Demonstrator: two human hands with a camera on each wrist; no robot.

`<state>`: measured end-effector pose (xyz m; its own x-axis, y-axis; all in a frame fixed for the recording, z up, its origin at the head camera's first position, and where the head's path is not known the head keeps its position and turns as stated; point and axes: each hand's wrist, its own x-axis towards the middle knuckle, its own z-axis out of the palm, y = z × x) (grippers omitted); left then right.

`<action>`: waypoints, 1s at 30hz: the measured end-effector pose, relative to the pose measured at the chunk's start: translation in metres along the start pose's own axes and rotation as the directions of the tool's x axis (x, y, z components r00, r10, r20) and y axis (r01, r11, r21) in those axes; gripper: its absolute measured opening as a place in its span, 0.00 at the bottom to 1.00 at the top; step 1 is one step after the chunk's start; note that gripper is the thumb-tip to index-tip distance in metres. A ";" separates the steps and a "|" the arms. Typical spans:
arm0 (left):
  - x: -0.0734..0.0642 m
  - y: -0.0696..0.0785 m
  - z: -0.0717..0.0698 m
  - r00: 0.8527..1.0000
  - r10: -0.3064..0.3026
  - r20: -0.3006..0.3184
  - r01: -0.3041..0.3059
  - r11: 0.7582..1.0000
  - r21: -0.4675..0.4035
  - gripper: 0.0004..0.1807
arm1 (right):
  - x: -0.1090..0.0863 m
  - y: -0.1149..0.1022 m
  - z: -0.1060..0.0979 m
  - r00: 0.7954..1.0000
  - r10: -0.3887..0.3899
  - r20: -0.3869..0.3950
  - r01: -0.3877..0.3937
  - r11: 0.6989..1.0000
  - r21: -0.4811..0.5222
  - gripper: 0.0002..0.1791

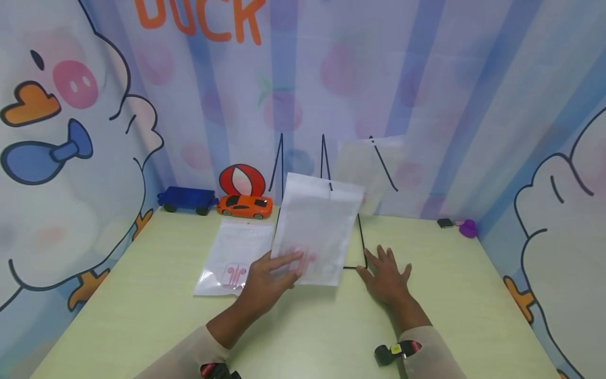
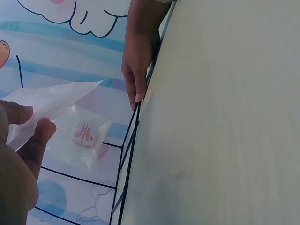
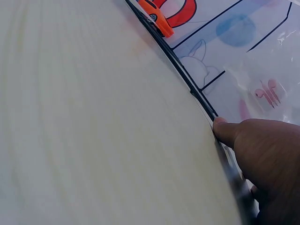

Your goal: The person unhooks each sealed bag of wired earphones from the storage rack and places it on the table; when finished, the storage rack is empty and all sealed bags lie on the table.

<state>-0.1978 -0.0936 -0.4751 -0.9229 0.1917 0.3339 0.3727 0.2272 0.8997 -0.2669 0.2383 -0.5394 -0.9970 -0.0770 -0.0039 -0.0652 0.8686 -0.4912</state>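
Note:
My left hand (image 1: 267, 281) pinches the lower part of a white plastic pouch (image 1: 317, 226), with a pink earphone print showing faintly near its bottom. The pouch is held upright in front of a black wire display rack (image 1: 363, 245). Fingers spread, my right hand (image 1: 388, 276) rests at the right front corner of the rack's base; in the right wrist view the thumb touches the black wire (image 3: 199, 96). A second pouch (image 1: 371, 168) hangs at the rack's right prong, partly covered by the held one. Another pouch (image 1: 239, 247) lies flat on the table, left of the rack.
At the table's back left stand a blue toy wagon (image 1: 188, 199), an orange toy car (image 1: 244, 207) and a red-and-white ring shape (image 1: 242, 180). A small black item (image 1: 445, 223) and a purple toy hat (image 1: 468, 228) lie at the back right. A printed curtain (image 1: 360, 79) rises behind.

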 end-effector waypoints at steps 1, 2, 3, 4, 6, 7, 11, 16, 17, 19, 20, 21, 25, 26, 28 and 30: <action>-0.001 -0.001 0.000 1.000 0.000 0.006 0.000 1.000 -0.001 0.25 | 0.000 0.000 0.000 1.000 0.001 0.000 -0.001 1.000 0.000 0.37; -0.002 -0.002 0.000 1.000 0.001 0.012 -0.001 1.000 -0.007 0.25 | 0.000 0.000 0.000 1.000 0.004 0.003 -0.004 1.000 0.000 0.37; -0.003 -0.002 0.000 1.000 0.009 0.015 -0.009 1.000 -0.010 0.25 | 0.000 0.001 0.000 1.000 0.004 0.003 -0.004 1.000 -0.002 0.37; -0.005 -0.003 0.000 1.000 0.017 0.016 -0.017 1.000 -0.013 0.25 | 0.000 0.001 0.000 1.000 0.005 0.002 -0.005 1.000 -0.003 0.37; -0.007 -0.004 0.000 0.999 0.044 0.013 -0.044 0.999 -0.018 0.25 | 0.000 0.001 0.000 1.000 0.004 0.002 -0.004 1.000 -0.005 0.37; -0.008 -0.004 0.000 0.998 0.061 0.011 -0.061 0.998 -0.028 0.25 | 0.001 0.001 0.000 1.000 0.004 0.003 -0.004 1.000 -0.006 0.38; -0.011 -0.006 0.001 0.992 0.127 -0.003 -0.127 0.990 -0.068 0.24 | 0.001 0.002 0.000 1.000 0.002 0.009 -0.002 1.000 -0.011 0.38; -0.013 -0.007 0.001 0.982 0.186 -0.015 -0.187 0.979 -0.087 0.23 | 0.002 0.003 0.000 1.000 -0.005 0.007 0.005 1.000 -0.005 0.38; -0.014 -0.008 0.000 0.981 0.192 -0.014 -0.192 0.978 -0.087 0.23 | 0.002 0.003 0.001 1.000 -0.005 0.007 0.005 1.000 -0.004 0.38; -0.015 -0.010 -0.001 0.981 0.193 -0.005 -0.192 0.977 -0.089 0.23 | 0.003 0.004 0.002 1.000 -0.007 0.006 0.007 1.000 -0.003 0.38; -0.016 -0.012 -0.002 0.982 0.188 0.004 -0.187 0.978 -0.092 0.23 | 0.003 0.005 0.002 1.000 -0.008 0.006 0.008 1.000 -0.004 0.38; -0.017 -0.013 -0.004 0.983 0.183 0.013 -0.182 0.979 -0.091 0.23 | 0.003 0.005 0.002 1.000 -0.006 0.007 0.006 1.000 -0.003 0.38; -0.021 -0.020 -0.012 0.987 0.151 0.058 -0.147 0.987 -0.068 0.23 | 0.003 0.007 0.003 1.000 -0.006 0.006 0.007 1.000 -0.012 0.39; -0.021 -0.022 -0.015 0.987 0.140 0.073 -0.136 0.989 -0.060 0.23 | 0.003 0.007 0.003 1.000 -0.007 0.006 0.007 1.000 -0.014 0.39; -0.023 -0.024 -0.022 0.988 0.118 0.097 -0.114 0.992 -0.046 0.22 | 0.003 0.007 0.003 1.000 -0.007 0.005 0.007 1.000 -0.014 0.39; -0.024 -0.027 -0.029 0.989 0.086 0.120 -0.082 0.996 -0.034 0.23 | 0.003 0.007 0.003 1.000 -0.007 0.004 0.007 1.000 -0.010 0.38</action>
<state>-0.1888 -0.1319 -0.4990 -0.8693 0.3237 0.3736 0.4438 0.1783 0.8782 -0.2700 0.2424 -0.5452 -0.9963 -0.0855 -0.0038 -0.0730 0.8728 -0.4825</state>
